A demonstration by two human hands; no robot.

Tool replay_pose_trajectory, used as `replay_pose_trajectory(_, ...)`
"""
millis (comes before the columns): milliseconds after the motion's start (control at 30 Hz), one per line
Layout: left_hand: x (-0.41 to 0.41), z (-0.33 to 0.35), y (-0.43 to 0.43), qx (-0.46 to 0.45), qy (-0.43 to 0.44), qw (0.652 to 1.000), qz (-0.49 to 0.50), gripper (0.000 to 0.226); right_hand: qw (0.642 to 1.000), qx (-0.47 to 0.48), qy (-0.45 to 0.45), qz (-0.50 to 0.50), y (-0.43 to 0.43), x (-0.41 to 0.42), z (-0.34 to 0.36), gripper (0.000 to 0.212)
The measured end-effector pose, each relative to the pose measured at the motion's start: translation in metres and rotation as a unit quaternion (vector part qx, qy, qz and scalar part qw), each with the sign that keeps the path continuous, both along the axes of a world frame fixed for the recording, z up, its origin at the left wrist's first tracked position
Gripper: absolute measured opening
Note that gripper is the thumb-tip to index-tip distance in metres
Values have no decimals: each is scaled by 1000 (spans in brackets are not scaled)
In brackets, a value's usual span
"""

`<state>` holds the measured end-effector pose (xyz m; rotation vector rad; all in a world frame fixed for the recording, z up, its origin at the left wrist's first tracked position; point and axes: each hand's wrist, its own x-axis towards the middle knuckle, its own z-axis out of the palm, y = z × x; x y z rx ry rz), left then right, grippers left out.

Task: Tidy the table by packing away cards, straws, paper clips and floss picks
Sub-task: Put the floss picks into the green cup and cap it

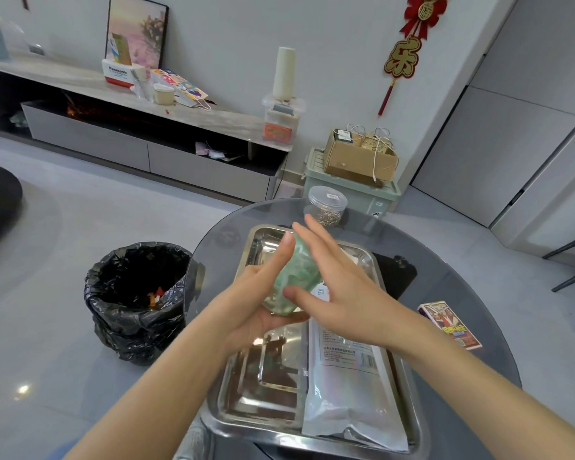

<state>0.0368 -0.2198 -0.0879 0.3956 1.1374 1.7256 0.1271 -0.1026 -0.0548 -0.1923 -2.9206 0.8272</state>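
Above the steel tray (233, 426), my left hand (256, 303) grips a green translucent pack of floss picks (296, 277) from below, thumb lying up along its side. My right hand (342, 287) lies against the pack's right side with fingers straight and the thumb touching its lower part. A silvery flat pouch (349, 386) lies in the right half of the tray. At the table's far edge stands a clear lidded jar of paper clips (327, 205). To the right of the tray lies a colourful card box (450, 323) on the glass.
The round glass table (472, 376) carries the tray. A bin lined with a black bag (136, 293) stands on the floor to the left. Behind the table are a green storage box with a cardboard box on top (359, 161) and a low cabinet (146, 127).
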Motion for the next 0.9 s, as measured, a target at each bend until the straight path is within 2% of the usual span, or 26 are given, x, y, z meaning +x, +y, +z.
replay_pose_trajectory(67,-5,2,-3,-30,16,999,-17,55,1000,-21,6,3,1,1,-1,79)
replay_pose_trajectory(200,-11,5,4,-64,4,998,-1,60,989,-74,122,-35,4,2,-5,69)
replay_pose_trajectory(300,-10,4,9,-87,3,996,15,51,988,-2,149,-46,2,1,-18,62)
replay_pose_trajectory(400,-10,3,11,-113,29,992,46,41,987,14,152,-50,5,2,-22,61)
replay_pose_trajectory(533,-8,2,20,-138,60,985,81,35,995,-21,82,-45,16,17,-15,66)
replay_pose_trajectory(667,-8,0,31,-149,50,983,93,39,989,3,0,-146,61,51,-12,70)
replay_pose_trajectory(800,-10,-5,35,-159,42,985,55,55,936,63,-145,-313,124,87,-37,70)
replay_pose_trajectory(900,-10,-8,37,-156,32,986,42,56,903,106,-185,-373,149,100,-62,56)
